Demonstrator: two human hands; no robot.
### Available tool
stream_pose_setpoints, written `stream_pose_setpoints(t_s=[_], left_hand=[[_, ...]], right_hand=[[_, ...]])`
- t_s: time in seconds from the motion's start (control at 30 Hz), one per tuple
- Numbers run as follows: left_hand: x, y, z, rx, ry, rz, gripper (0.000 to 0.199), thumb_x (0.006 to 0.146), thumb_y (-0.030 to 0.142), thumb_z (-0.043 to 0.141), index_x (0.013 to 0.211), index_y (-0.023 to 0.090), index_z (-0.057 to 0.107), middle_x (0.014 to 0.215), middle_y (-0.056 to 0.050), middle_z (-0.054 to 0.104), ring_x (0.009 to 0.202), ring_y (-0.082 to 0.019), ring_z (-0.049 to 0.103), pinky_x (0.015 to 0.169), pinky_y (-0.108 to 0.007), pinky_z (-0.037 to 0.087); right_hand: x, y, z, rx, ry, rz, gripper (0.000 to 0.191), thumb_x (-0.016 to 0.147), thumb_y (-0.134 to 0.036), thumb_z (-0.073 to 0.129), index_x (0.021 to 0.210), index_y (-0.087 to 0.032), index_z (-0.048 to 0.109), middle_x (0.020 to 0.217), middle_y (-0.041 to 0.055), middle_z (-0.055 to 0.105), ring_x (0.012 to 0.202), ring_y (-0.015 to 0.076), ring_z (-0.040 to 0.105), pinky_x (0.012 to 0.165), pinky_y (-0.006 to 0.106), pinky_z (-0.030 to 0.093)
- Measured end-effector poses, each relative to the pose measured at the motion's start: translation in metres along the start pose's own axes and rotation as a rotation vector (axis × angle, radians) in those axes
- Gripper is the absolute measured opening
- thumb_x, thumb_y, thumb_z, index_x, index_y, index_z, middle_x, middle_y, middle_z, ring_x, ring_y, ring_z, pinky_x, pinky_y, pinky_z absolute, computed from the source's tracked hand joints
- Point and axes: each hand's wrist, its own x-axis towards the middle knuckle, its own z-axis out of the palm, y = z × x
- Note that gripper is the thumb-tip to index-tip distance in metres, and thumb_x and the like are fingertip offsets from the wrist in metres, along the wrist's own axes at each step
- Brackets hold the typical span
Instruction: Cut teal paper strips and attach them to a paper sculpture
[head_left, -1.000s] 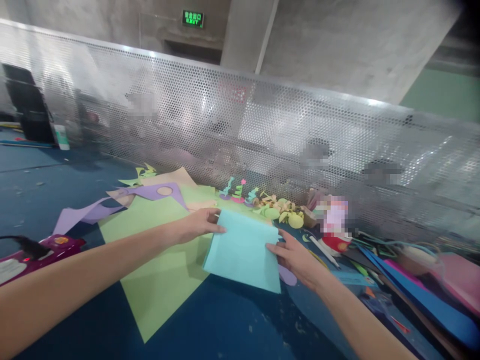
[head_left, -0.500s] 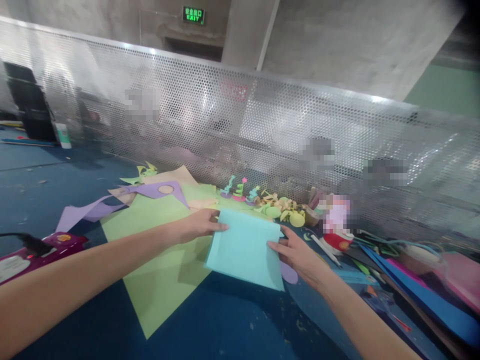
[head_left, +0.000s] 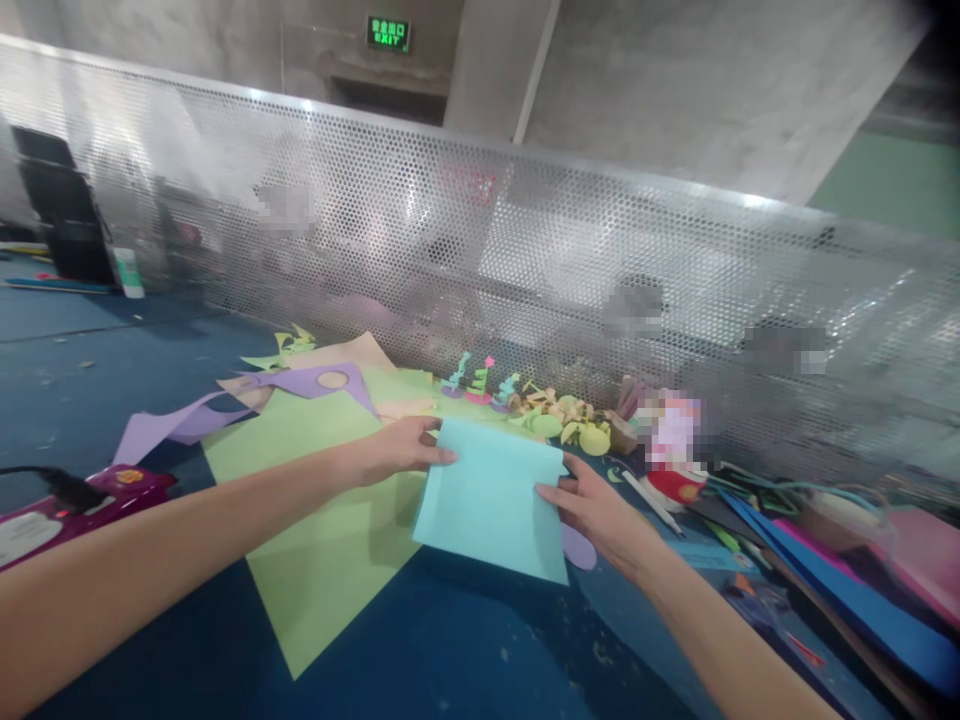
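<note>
A folded sheet of light blue paper (head_left: 491, 510) is held up between both my hands, its fold along the far edge. My left hand (head_left: 405, 445) pinches its far left corner, thumb on top. On the opposite side, my right hand (head_left: 596, 500) grips the right edge near the far corner, with fingers partly hidden behind the sheet. A large light green sheet (head_left: 315, 590) lies under my left forearm. Peeking out beside the blue paper's right edge is a purple paper disc (head_left: 579, 546).
Small paper spirals on bases (head_left: 480, 383) and yellow-green cut-outs (head_left: 566, 420) line the perforated metal divider (head_left: 360, 210). Purple scraps (head_left: 172, 420) and a magenta power strip (head_left: 142, 490) lie left. To the right are a white pen (head_left: 651, 500), a red cup (head_left: 675, 484), scissors (head_left: 772, 615) and coloured sheets (head_left: 855, 580).
The blue paper's near edge has shifted very slightly. Both hands keep the same grip and place.
</note>
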Motion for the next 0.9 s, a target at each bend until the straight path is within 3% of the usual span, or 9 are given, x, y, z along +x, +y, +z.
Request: stream_pose_setpoints(t_s=[0.1,0.23,0.4,0.73,0.9], left_hand=[[-0.0017,0.0038,0.0028,-0.056,0.032,-0.026,0.056,0.06,0.037,0.075,0.108,0.017,0.056,0.102,-0.01,0.064,0.094,-0.023,0.06,0.081,-0.033,0.046],[0.0004,0.0034,0.0021,-0.092,0.086,-0.02,0.041,0.067,0.05,0.065,0.087,0.014,0.064,0.088,-0.007,0.066,0.078,-0.018,0.061,0.074,-0.032,0.047],[0.0042,0.0005,-0.004,-0.071,0.11,0.018,0.033,0.064,0.043,0.07,0.069,0.011,0.066,0.069,-0.005,0.066,0.068,-0.016,0.06,0.075,-0.033,0.048],[0.0061,-0.0023,-0.0047,-0.123,0.082,0.026,0.028,0.064,0.038,0.072,0.073,0.011,0.069,0.073,-0.006,0.068,0.071,-0.016,0.061,0.077,-0.032,0.048],[0.0069,-0.001,-0.0032,-0.128,0.084,0.051,0.026,0.064,0.037,0.072,0.069,0.012,0.067,0.069,-0.004,0.067,0.067,-0.014,0.06,0.075,-0.03,0.047]], right_hand=[[-0.0009,0.0,-0.0002,-0.012,-0.012,0.004,0.061,0.066,-0.026,0.072,0.118,-0.02,0.041,0.087,0.0057,0.071,0.081,0.0215,0.067,0.079,0.037,0.049],[-0.0036,-0.0012,0.0011,-0.013,-0.07,-0.004,0.059,0.067,-0.027,0.071,0.119,-0.021,0.043,0.088,0.0058,0.071,0.08,0.0213,0.067,0.081,0.038,0.049],[-0.0047,-0.0021,0.0029,-0.028,-0.091,0.014,0.061,0.067,-0.027,0.071,0.12,-0.02,0.042,0.087,0.0056,0.071,0.079,0.0202,0.067,0.081,0.036,0.048],[-0.0051,-0.0035,0.0012,-0.044,-0.07,0.032,0.055,0.068,-0.026,0.07,0.117,-0.02,0.045,0.08,0.0038,0.071,0.072,0.0192,0.067,0.072,0.032,0.051],[-0.004,-0.0028,0.0006,-0.019,-0.021,0.05,0.048,0.069,-0.033,0.069,0.113,-0.024,0.05,0.093,0.0041,0.069,0.083,0.0202,0.065,0.076,0.033,0.049]])
